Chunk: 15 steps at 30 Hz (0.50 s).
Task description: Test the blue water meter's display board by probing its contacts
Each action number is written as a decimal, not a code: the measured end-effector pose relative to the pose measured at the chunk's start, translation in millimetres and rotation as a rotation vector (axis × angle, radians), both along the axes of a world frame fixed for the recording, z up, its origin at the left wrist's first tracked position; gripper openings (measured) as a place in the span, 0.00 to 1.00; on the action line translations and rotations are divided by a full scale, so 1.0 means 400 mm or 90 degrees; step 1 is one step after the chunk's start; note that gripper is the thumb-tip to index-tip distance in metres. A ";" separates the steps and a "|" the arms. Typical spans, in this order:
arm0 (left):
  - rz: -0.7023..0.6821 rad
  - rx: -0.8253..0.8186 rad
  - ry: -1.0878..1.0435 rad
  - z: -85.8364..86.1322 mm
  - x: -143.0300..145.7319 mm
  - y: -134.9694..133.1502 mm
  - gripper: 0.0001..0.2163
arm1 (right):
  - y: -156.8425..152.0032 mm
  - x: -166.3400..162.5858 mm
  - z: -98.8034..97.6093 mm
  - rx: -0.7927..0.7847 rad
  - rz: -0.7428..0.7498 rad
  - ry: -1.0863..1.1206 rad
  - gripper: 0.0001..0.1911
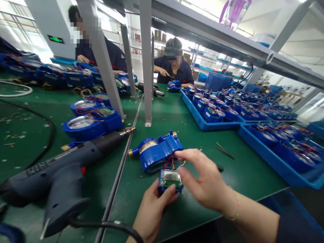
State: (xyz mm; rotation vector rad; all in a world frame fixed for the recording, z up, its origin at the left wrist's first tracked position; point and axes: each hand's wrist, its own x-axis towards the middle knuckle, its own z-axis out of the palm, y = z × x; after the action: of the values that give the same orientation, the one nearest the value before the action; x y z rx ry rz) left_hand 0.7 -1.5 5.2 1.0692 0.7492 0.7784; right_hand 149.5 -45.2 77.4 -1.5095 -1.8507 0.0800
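A blue water meter body (pixel 158 151) lies on the green bench in front of me, with coloured wires running from it to a small blue display module (pixel 170 179). My left hand (pixel 152 211) grips the module from below, thumb on its lower edge. My right hand (pixel 205 180) reaches across from the right; its fingers are pinched at the wires and the module's top edge, just beside the meter body.
A dark electric screwdriver (pixel 60 175) with a cable lies at my left. More blue meters (pixel 92 123) sit behind it. Blue trays (pixel 202 125) full of meters line the right. Two people work at the far side. Grey frame posts (pixel 146 64) stand mid-bench.
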 end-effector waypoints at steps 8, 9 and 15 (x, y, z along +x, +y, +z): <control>0.009 -0.157 0.005 -0.009 0.023 -0.003 0.20 | -0.045 0.304 -0.309 -0.132 -0.325 -0.137 0.20; 0.007 -0.154 0.006 -0.013 0.024 -0.001 0.20 | -0.052 0.314 -0.327 -0.147 -0.328 -0.155 0.18; -0.035 -0.085 0.025 -0.059 0.004 0.005 0.18 | -0.125 0.365 -0.331 -0.160 -0.333 -0.193 0.10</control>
State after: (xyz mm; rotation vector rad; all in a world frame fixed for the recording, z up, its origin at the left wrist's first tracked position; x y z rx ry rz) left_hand 2.4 0.5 -18.4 0.9827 0.7906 0.6538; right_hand 295.4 -95.2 -55.1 -2.2410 -1.6488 -0.1801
